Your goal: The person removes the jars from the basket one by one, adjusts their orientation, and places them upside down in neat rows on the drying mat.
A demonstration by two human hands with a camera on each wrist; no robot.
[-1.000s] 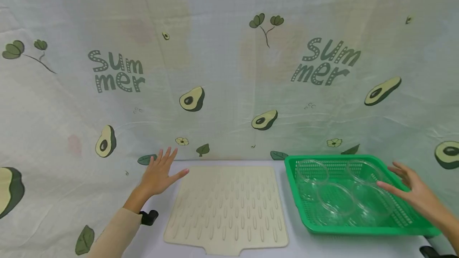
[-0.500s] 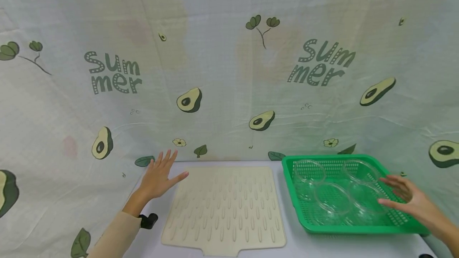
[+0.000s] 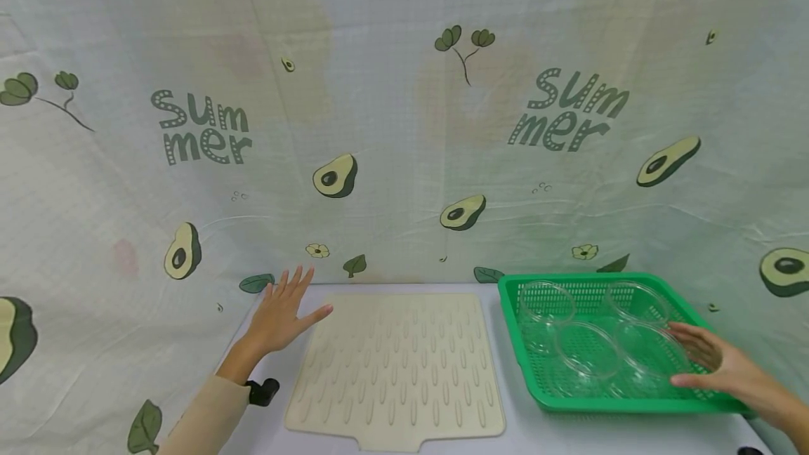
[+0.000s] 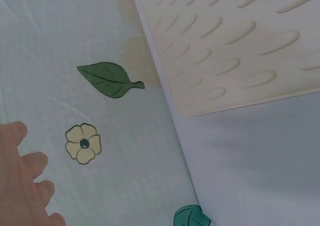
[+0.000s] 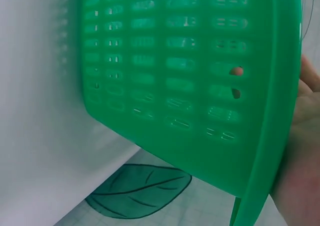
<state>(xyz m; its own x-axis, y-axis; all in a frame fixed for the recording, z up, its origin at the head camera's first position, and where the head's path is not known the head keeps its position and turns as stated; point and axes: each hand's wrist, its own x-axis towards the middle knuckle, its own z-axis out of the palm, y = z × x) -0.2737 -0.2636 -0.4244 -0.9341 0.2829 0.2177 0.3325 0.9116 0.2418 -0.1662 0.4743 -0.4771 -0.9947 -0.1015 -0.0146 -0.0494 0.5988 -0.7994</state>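
Over the right part of a green plastic basket [image 3: 607, 406], my right hand [image 3: 727, 371] reaches past the rim. Its fingers and thumb are apart, beside the nearest right clear bowl [image 3: 647, 353]; whether they touch it I cannot tell. In the right wrist view, the basket wall [image 5: 255, 156] hides most of that hand [image 5: 302, 146]. Several such clear round bowls stand in the basket. My left hand [image 3: 278, 318] is held with fingers spread and nothing in it, at the left edge of a beige ridged mat [image 3: 398, 364].
The mat lies on a white table [image 3: 518, 434], left of the basket. Behind hangs a pale cloth [image 3: 392, 90] printed with avocados, leaves and lettering. A black wrist strap [image 3: 262, 392] is on the left arm.
My right hand has moved lower and slightly forward over the basket, closer to the nearest right bowl. The left hand has stayed about where it was. The view shifted slightly.
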